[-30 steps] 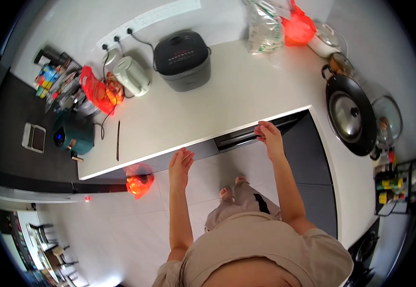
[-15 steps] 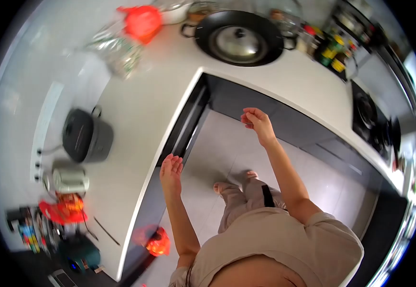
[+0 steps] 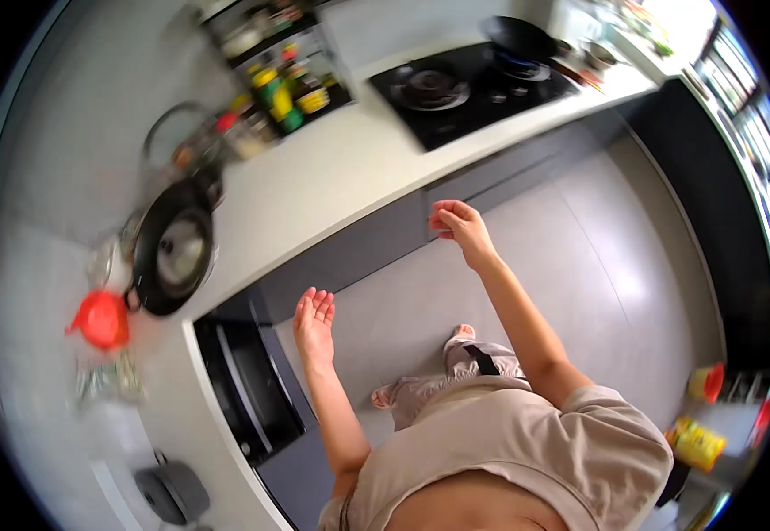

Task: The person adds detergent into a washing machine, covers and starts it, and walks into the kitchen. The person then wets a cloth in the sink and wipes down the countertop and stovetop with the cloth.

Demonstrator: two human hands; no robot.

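The counter (image 3: 314,186) is off-white and the cabinets (image 3: 371,237) dark grey. The floor (image 3: 526,257) is pale grey, with thin tile lines (image 3: 588,237) crossing it. The oven (image 3: 265,394) is black with a silver bar (image 3: 241,380). The wok (image 3: 151,261) is black, its lid (image 3: 181,252) silver. One bag (image 3: 103,319) is bright red; the cooker (image 3: 172,491) is dark grey and the hob (image 3: 438,133) black. A blurred bottle (image 3: 279,97) shows yellow over green, and a darker bottle (image 3: 305,87) has a yellow label (image 3: 315,100). The shirt (image 3: 509,451) is plain beige; the trousers (image 3: 420,403) are pinkish beige with a black stripe (image 3: 482,358). A packet (image 3: 699,444) is bright yellow.
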